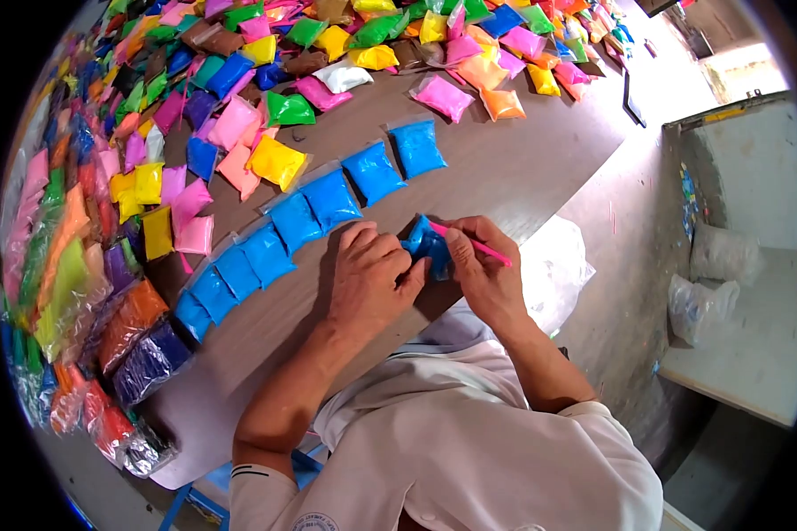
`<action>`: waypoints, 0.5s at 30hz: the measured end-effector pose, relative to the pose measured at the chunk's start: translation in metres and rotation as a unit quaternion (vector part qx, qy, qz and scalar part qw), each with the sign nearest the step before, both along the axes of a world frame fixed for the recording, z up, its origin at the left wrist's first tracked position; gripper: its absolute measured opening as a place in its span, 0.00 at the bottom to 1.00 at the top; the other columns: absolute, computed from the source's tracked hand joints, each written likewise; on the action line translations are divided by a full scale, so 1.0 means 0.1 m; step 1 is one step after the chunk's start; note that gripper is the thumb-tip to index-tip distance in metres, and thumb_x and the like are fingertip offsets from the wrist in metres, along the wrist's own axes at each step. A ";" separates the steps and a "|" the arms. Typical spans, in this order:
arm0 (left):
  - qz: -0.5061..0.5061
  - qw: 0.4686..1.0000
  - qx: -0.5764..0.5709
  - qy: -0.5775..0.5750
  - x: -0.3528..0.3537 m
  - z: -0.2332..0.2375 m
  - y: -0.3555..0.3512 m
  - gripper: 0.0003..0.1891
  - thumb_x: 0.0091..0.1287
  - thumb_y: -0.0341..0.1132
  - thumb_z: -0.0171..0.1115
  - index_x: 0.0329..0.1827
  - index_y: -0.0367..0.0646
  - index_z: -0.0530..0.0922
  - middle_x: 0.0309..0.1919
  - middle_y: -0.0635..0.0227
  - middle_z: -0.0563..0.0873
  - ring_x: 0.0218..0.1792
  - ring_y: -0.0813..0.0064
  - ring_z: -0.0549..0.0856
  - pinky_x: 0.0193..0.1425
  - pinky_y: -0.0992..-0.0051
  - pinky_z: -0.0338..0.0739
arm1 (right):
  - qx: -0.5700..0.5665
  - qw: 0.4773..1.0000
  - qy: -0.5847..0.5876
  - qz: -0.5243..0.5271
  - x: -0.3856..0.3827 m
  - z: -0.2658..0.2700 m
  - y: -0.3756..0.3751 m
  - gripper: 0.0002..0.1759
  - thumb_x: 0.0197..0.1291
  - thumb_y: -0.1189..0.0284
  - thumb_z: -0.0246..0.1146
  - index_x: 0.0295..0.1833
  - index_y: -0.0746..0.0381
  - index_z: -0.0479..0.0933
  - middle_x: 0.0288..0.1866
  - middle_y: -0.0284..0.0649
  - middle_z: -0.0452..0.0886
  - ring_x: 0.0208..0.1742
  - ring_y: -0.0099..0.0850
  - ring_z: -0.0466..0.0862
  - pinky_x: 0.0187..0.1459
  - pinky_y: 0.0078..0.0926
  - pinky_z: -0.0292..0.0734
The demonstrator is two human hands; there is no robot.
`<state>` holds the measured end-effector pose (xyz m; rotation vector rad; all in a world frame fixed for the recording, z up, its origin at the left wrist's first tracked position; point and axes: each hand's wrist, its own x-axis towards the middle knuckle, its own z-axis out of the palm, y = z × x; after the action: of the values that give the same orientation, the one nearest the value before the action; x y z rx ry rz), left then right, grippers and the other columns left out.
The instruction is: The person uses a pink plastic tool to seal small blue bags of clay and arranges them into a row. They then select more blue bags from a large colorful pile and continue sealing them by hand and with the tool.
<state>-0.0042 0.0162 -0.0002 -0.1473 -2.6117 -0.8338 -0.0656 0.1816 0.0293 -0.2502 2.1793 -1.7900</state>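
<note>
Near the table's front edge, a blue packet [429, 246] is between my two hands, its shape crumpled. My left hand [372, 270] has its fingers curled and its fingertips at the packet's left side. A thin pink stick [491, 252] slants through the grip of my right hand [487, 270], whose thumb and fingers also touch the packet's right side. Just beyond my hands, a curved row of several flat blue packets [329, 199] lies on the table [505, 155], some of them overlapping.
Piles of many-coloured packets [305, 33] cover the table's far side and left. Stacked bundles in clear plastic [150, 358] lie at the left. A dark flat object [633, 97] is at the far right edge. Clear plastic bags [701, 305] rest on a white surface [744, 336] to the right.
</note>
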 end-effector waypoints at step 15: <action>-0.004 0.998 0.068 -0.008 -0.01 -0.01 -0.03 0.18 0.62 0.37 0.72 0.19 0.41 0.75 0.24 0.65 0.78 0.37 0.57 0.81 0.61 0.57 0.72 | 0.031 0.967 0.241 0.077 -0.16 -0.09 0.11 0.06 0.69 0.76 0.64 0.48 0.65 0.80 0.35 0.45 0.85 0.31 0.36 0.84 0.34 0.29 0.77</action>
<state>-0.0050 0.0128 -0.0017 -0.1136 -2.5598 -1.0146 -0.0816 0.1928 0.0206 -0.8982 2.4400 -1.7027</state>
